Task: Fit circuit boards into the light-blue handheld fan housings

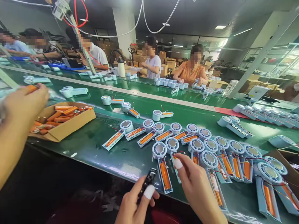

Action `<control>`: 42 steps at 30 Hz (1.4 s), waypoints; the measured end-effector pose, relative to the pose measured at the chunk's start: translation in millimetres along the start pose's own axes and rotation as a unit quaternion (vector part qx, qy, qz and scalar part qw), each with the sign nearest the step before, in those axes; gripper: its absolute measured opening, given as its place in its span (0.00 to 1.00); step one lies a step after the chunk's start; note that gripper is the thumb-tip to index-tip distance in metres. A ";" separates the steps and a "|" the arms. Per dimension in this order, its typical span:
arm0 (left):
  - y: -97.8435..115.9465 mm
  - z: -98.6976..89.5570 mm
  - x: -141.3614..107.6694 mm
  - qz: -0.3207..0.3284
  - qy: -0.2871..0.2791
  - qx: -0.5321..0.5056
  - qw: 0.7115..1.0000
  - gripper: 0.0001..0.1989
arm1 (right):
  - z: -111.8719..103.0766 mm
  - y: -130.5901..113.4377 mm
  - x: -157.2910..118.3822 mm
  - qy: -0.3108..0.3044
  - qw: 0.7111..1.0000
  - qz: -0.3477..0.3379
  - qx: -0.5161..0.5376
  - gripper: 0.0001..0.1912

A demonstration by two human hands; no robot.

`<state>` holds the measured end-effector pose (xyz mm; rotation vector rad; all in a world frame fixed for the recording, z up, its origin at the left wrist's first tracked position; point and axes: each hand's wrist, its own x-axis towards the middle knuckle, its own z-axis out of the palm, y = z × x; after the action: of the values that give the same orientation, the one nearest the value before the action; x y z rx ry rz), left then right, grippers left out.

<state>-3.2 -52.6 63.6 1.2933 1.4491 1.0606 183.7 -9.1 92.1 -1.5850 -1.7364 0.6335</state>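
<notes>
Low in the centre, my left hand pinches a small black part between thumb and fingers; the thumb has a white cover. To its right, my right hand reaches over the rows of light blue fan units, thumb and index finger close together near thin wires. Whether anything is between those fingertips is too small to tell. The nearest fan unit lies between my hands, its round head away from me and an orange battery in its open handle. Many similar units lie to the right and behind.
At the left, another person's hand holds an orange battery above a cardboard box of orange batteries. The green work surface ends in a near edge. Several people sit across the green belt. A brown box stands at the right.
</notes>
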 end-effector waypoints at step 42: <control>2.7 18.6 68.4 0.043 0.082 -0.014 0.996 0.16 | 24.5 6.9 17.5 -0.036 0.949 -0.295 -0.105 0.13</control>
<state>12.0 16.4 56.8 1.2838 1.5049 1.2638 169.3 11.4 74.0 -1.0825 -2.2507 0.2137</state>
